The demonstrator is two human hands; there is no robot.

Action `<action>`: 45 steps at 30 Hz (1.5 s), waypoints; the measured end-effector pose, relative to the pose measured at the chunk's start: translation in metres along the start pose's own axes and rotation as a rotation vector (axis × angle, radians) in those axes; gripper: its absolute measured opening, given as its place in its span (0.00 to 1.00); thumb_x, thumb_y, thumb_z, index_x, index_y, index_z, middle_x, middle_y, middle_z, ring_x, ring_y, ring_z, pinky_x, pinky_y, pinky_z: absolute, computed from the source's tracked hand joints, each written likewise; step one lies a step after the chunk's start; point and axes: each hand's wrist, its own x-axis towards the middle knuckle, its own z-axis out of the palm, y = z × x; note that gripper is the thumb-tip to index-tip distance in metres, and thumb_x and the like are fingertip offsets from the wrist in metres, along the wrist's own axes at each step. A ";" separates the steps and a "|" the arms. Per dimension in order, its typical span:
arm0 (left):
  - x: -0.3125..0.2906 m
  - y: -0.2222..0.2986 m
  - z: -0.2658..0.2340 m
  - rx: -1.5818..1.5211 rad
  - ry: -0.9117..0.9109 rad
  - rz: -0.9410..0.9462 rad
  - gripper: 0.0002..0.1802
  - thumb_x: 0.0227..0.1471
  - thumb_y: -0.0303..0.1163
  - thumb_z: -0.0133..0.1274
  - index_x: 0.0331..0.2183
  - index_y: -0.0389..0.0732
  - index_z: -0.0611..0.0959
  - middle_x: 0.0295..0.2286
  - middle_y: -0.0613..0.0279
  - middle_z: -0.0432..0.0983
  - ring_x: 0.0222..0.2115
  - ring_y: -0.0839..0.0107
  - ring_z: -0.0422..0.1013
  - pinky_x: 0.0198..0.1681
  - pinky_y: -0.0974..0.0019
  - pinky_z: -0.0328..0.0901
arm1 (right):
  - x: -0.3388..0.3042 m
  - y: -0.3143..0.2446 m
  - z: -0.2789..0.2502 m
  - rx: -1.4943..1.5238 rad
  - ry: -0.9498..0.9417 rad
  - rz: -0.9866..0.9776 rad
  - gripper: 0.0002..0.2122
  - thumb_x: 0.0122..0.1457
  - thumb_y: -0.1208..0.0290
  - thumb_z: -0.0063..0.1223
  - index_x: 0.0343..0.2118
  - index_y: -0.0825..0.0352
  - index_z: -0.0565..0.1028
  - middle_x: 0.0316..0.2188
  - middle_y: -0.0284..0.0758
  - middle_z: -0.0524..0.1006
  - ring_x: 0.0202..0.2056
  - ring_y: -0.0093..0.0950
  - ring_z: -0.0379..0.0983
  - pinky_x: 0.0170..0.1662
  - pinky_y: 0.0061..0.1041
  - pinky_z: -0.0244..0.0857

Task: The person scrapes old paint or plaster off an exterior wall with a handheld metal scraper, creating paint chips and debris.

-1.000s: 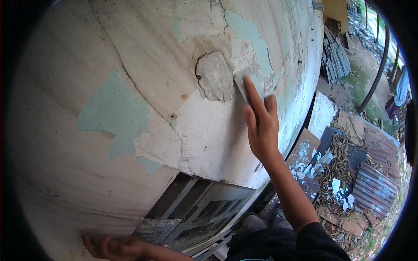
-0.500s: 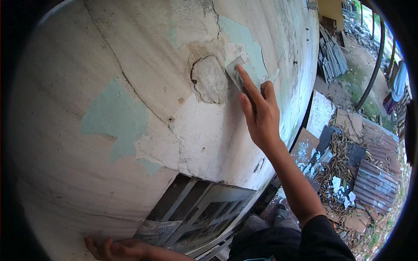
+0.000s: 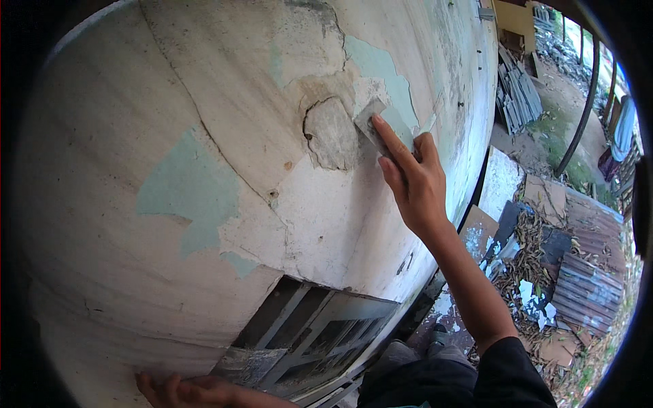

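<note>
My right hand point(image 3: 416, 182) grips a flat grey scraper point(image 3: 369, 117), the index finger stretched along its blade. The blade lies against the wall just right of a rough, roundish grey patch point(image 3: 331, 132) with a cracked rim. Pale green paint point(image 3: 377, 60) shows above and right of the blade, where the off-white coat is gone. Low on the left, my left hand point(image 3: 178, 391) rests by the wall point(image 3: 102, 272) with its fingers bent and apart, holding nothing. Another pale green area point(image 3: 194, 187) is bared between the two hands.
A louvred window point(image 3: 313, 326) is set in the wall below. Long cracks run across the plaster. On the ground to the right lie corrugated sheets point(image 3: 588, 292), dry leaves and paint flakes point(image 3: 527, 292). Stacked grey slabs point(image 3: 518, 92) lean farther off, near a curved dark post point(image 3: 583, 112).
The view has shifted slightly, so the wall sits a little lower and farther right. My right hand and the scraper have slid slightly downward along the wall. The left hand stays about where it was.
</note>
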 end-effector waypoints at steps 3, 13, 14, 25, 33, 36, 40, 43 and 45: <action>0.007 0.013 0.003 0.020 0.019 0.011 0.19 0.63 0.39 0.34 0.34 0.35 0.73 0.51 0.38 0.66 0.54 0.47 0.63 0.56 0.42 0.56 | -0.013 0.004 0.005 -0.002 -0.025 0.020 0.25 0.58 0.66 0.55 0.59 0.41 0.68 0.28 0.37 0.59 0.28 0.33 0.61 0.33 0.32 0.63; 0.000 0.002 0.003 -0.016 0.059 -0.022 0.19 0.63 0.39 0.34 0.34 0.36 0.74 0.51 0.39 0.66 0.54 0.48 0.63 0.57 0.43 0.56 | -0.003 -0.001 0.000 0.016 -0.017 -0.007 0.24 0.58 0.68 0.56 0.58 0.43 0.70 0.28 0.37 0.59 0.28 0.33 0.60 0.32 0.32 0.63; -0.001 0.003 0.003 -0.018 0.044 -0.029 0.19 0.63 0.39 0.34 0.34 0.36 0.74 0.51 0.39 0.66 0.54 0.48 0.63 0.57 0.43 0.56 | -0.007 0.002 0.001 0.014 -0.015 -0.012 0.24 0.58 0.68 0.56 0.58 0.43 0.70 0.28 0.37 0.59 0.28 0.33 0.60 0.32 0.32 0.63; 0.004 -0.001 0.004 0.031 0.071 0.100 0.19 0.63 0.40 0.32 0.34 0.36 0.74 0.50 0.39 0.67 0.53 0.47 0.64 0.56 0.44 0.56 | 0.006 0.002 -0.004 0.042 -0.046 0.003 0.23 0.59 0.67 0.54 0.58 0.42 0.70 0.28 0.37 0.60 0.27 0.33 0.60 0.33 0.32 0.64; -0.002 0.002 0.001 0.008 0.016 -0.064 0.19 0.62 0.39 0.32 0.35 0.37 0.74 0.50 0.39 0.66 0.54 0.48 0.63 0.57 0.42 0.56 | 0.042 -0.009 0.007 0.140 0.141 -0.144 0.22 0.59 0.69 0.54 0.57 0.48 0.71 0.27 0.37 0.61 0.26 0.34 0.61 0.35 0.34 0.65; -0.006 0.001 0.002 0.003 0.029 -0.065 0.19 0.62 0.40 0.33 0.35 0.37 0.75 0.50 0.40 0.66 0.55 0.48 0.63 0.57 0.42 0.56 | 0.049 -0.016 0.010 0.317 0.128 -0.200 0.22 0.60 0.69 0.54 0.58 0.48 0.70 0.27 0.36 0.61 0.27 0.33 0.61 0.34 0.32 0.65; -0.004 0.000 0.000 -0.002 0.031 -0.036 0.19 0.62 0.40 0.33 0.34 0.37 0.75 0.50 0.39 0.66 0.54 0.47 0.63 0.57 0.42 0.56 | 0.029 -0.013 0.004 0.155 0.040 -0.059 0.23 0.60 0.70 0.54 0.60 0.48 0.68 0.29 0.36 0.61 0.28 0.31 0.60 0.35 0.31 0.64; -0.002 0.003 0.000 0.002 0.003 0.003 0.19 0.63 0.40 0.32 0.34 0.37 0.74 0.49 0.38 0.67 0.54 0.47 0.63 0.56 0.42 0.56 | 0.004 0.008 0.010 0.145 0.015 0.026 0.24 0.60 0.71 0.54 0.60 0.48 0.68 0.30 0.36 0.60 0.29 0.30 0.59 0.36 0.30 0.63; -0.004 0.000 -0.003 -0.015 -0.002 -0.014 0.20 0.63 0.41 0.32 0.34 0.37 0.74 0.49 0.38 0.67 0.54 0.45 0.64 0.55 0.42 0.57 | -0.007 0.013 0.013 0.124 -0.009 0.045 0.24 0.60 0.72 0.53 0.60 0.49 0.68 0.30 0.36 0.60 0.30 0.30 0.59 0.37 0.29 0.62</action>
